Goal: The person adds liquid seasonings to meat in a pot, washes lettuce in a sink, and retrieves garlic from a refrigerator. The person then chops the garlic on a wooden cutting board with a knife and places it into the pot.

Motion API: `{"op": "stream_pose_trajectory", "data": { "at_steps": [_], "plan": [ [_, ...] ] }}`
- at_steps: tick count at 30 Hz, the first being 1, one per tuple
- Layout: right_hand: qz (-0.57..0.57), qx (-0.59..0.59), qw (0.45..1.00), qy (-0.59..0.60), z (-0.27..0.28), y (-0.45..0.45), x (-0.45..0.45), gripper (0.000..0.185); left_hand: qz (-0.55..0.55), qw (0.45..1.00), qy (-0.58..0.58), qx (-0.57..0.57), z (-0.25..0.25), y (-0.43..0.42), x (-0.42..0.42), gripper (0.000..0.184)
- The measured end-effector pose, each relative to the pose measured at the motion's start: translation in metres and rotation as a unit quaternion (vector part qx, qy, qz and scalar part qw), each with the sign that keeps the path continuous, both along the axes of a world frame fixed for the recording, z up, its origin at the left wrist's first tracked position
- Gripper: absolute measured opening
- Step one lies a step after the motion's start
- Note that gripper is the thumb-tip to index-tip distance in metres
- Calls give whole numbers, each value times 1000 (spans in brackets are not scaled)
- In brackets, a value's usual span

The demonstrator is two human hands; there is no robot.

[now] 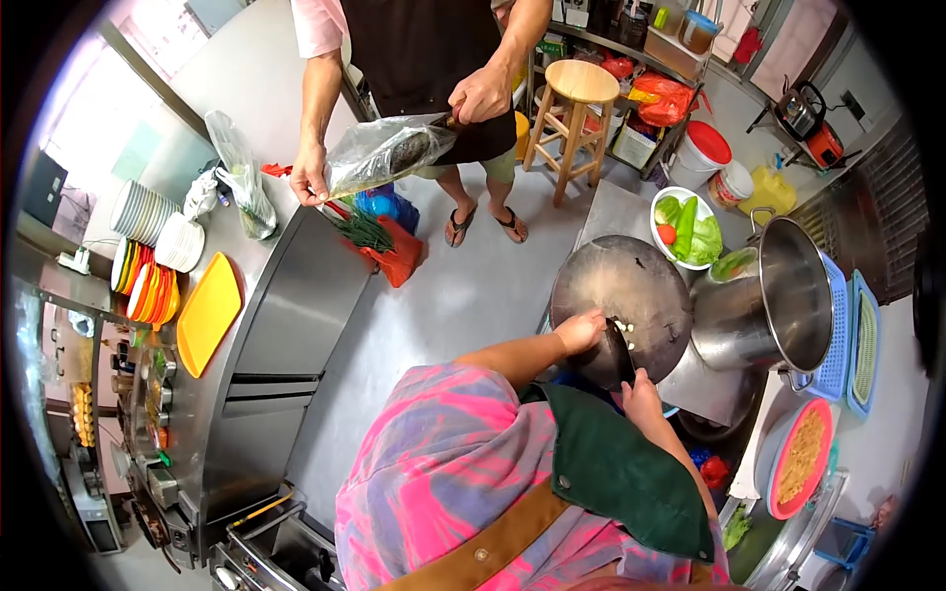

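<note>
My right hand [642,396] is wrapped around the handle of a dark-bladed kitchen knife [619,351], held over a round chopping board [645,286]. At the far end of the blade, my left hand [579,332] rests on the board with its fingers closed. Whatever lies under those fingers is hidden. Small white chopped pieces [623,326], perhaps garlic, are scattered beside the blade.
A white bowl of vegetables [703,258] and a large steel pot [729,310] stand beyond the board. Across the aisle, another person [424,59] holds a plastic bag [379,158] with something dark inside. A yellow tray [209,313] lies on the steel counter [266,315].
</note>
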State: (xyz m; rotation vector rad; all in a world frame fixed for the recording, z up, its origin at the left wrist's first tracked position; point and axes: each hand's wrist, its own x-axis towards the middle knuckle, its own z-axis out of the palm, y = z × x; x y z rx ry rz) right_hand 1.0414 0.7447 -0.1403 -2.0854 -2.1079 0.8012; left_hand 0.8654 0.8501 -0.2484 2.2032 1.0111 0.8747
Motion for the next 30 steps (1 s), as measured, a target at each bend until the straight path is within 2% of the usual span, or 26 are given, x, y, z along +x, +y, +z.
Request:
{"op": "stream_pose_trajectory", "data": {
  "at_steps": [6,11,13,14,17,18,19,20,22,24,26,28,30],
  "plan": [
    [10,13,1000,2,18,1,-1,25,3,998,-49,24,1,0,-1,5],
    [28,5,1000,8,-2,-1,3,24,14,999,-40,1,1,1,-1,5],
    [23,10,1000,15,-5,-1,3,24,0,998,-16,68,0,2,-3,8],
    [21,32,999,31,-5,1,3,24,-1,998,-17,67,1,4,-4,8],
    [-8,109,990,86,-9,-1,7,22,122,990,-40,-55,5,-2,-8,14],
    [-28,114,988,96,2,0,2,23,121,993,13,-5,-21,5,-8,11],
    [-37,124,989,69,4,0,2,23,99,993,41,-38,-12,5,-12,12],
    [-33,96,993,60,7,1,4,25,74,997,-18,-25,-1,4,-22,11],
    [-40,46,998,32,15,-1,1,25,113,992,-6,-62,17,2,-26,10],
    [-6,5,999,34,13,-6,2,25,104,990,6,-96,22,0,-25,11],
    [-14,4,999,37,5,-7,4,25,101,989,16,-103,22,-1,-23,12],
    [-17,0,999,43,1,-8,5,26,67,997,11,-47,16,-1,-22,14],
    [-58,-4,996,63,1,-6,6,26,73,995,-3,-61,15,-4,-17,15]
  ]
}}
